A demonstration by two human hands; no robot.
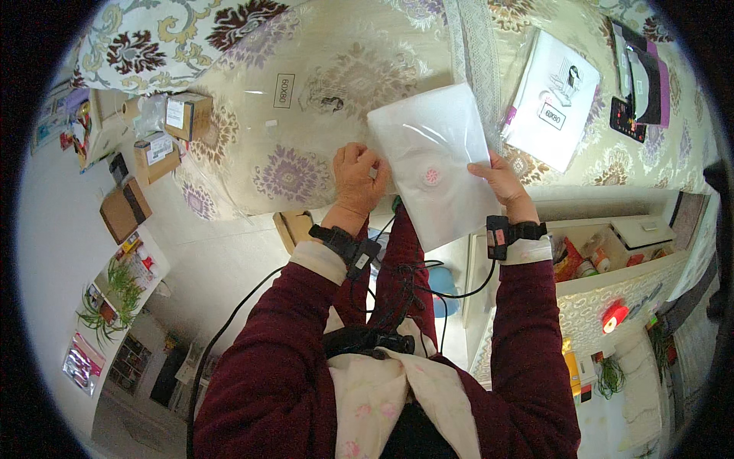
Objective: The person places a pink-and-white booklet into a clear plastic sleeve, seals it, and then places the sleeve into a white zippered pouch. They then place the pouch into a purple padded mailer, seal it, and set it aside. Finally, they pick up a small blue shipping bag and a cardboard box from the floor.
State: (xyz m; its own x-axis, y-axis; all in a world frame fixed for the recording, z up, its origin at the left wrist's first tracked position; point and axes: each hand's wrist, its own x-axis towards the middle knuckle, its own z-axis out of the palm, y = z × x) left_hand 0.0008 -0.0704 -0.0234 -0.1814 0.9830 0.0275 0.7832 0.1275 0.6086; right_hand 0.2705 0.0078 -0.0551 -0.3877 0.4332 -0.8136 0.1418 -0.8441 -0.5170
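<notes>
My right hand (504, 181) grips the right edge of a folded, whitish plastic packet (433, 135), thumb on top. The packet is glossy, held tilted above the bed edge and my legs, with a small pink round mark on its face. My left hand (361, 178) is at the packet's left edge with its fingers curled; whether it pinches anything is hidden. Beneath and beyond it, a large clear plastic bag (272, 123) with a printed figure and a boxed print lies flat on the patterned bedspread (292, 175).
A stack of folded printed plastic bags (553, 100) lies at right, near a black-and-purple pouch (648, 86). Small cardboard boxes (155, 155) stand at left. Below right is an open drawer (608, 246) with packets. Black cables (453, 295) run from my wrist bands.
</notes>
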